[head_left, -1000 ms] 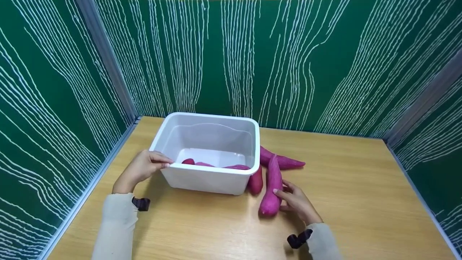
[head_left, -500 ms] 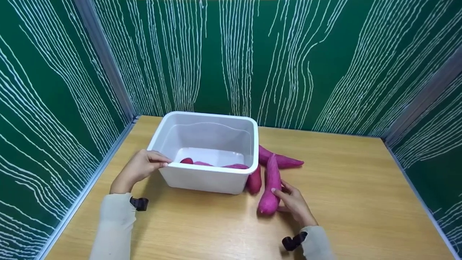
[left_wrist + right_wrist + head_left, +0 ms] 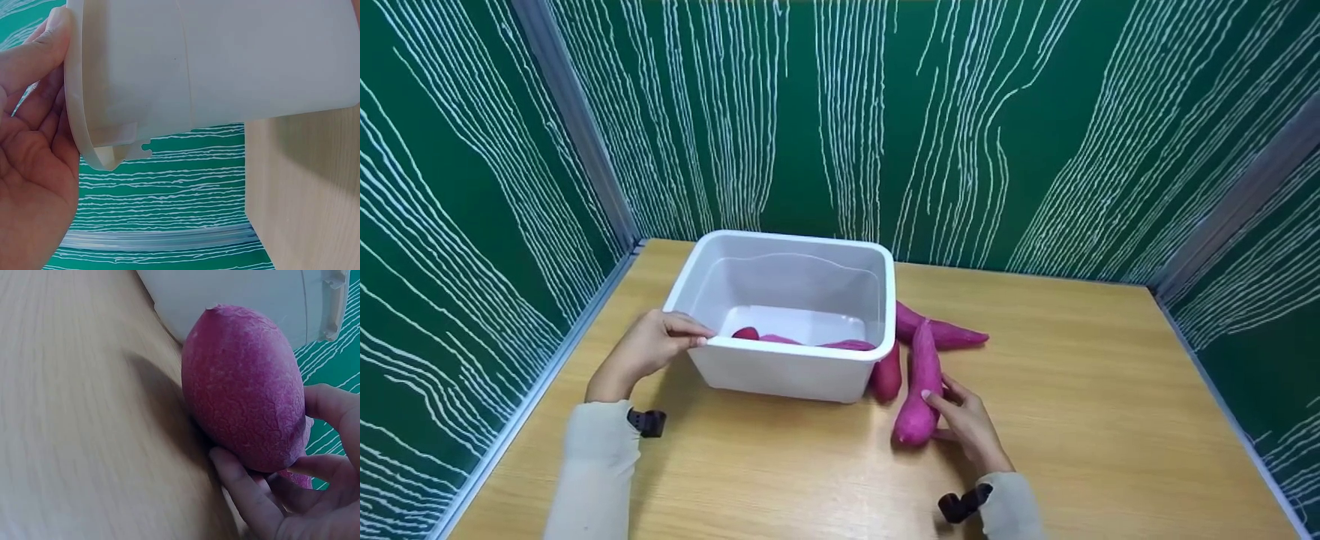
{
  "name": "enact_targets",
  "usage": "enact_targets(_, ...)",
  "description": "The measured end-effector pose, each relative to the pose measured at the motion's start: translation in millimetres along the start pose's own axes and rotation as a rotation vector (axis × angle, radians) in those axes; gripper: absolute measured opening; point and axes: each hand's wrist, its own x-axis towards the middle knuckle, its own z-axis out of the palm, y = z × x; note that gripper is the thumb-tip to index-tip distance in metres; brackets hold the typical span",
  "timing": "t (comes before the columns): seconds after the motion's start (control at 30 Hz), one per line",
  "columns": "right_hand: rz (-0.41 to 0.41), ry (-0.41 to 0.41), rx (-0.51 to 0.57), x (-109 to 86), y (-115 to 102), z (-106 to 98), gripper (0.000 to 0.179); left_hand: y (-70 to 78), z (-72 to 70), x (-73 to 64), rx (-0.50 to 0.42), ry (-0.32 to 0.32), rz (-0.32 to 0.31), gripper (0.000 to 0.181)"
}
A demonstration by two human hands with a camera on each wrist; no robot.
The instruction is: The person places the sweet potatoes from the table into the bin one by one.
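A white plastic bin [image 3: 780, 375] stands on the wooden table, with my left hand [image 3: 649, 346] pinching its front-left rim between thumb and fingers. In the left wrist view, the thumb presses against the rim [image 3: 73, 84]. My right hand [image 3: 971, 420] grips a long pink root vegetable [image 3: 921, 397] by its thicker near end, fingers round its right side. The right wrist view shows the wrinkled pink skin [image 3: 242, 388] of this end close over the table, with the thumb and fingers around it. Parts of several pink and red pieces [image 3: 847, 345] show inside the bin.
A tapered pink root vegetable [image 3: 952, 336] lies behind the held one, and a redder one [image 3: 888, 379] lies against the bin's right side. Green panels [image 3: 1035, 210] with white wavy lines enclose the table [image 3: 1110, 405] at the back and sides.
The whole head view has shifted slightly left. My right wrist has edged a little to the left, still gripping the root vegetable. The left hand keeps its pinch on the rim.
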Motion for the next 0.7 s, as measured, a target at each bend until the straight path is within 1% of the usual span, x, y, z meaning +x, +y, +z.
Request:
enact_targets(0.1,-0.005,0.014,0.006,-0.3,1.2,1.3,0.072,-0.6,0.3,-0.1,0.005,0.006,0.03,0.018)
enact_targets(0.17,-0.008,0.023,0.017,-1.2,1.8,2.3,0.071,-0.8,0.4,-0.2,0.006,0.004,0.036,0.019)
enact_targets(0.33,-0.023,0.037,0.027,-3.8,2.4,5.2,0.072,-1.2,0.1,-0.2,0.0,-0.004,0.02,0.02)
enact_targets(0.53,-0.035,0.083,0.01,-6.1,4.0,8.4,0.07,-0.8,-0.9,-0.6,-0.009,-0.011,-0.003,0.02)
enact_targets(0.7,-0.04,0.107,0.003,-6.7,4.0,9.4,0.073,-0.1,-1.3,-0.4,-0.017,-0.014,-0.005,0.021)
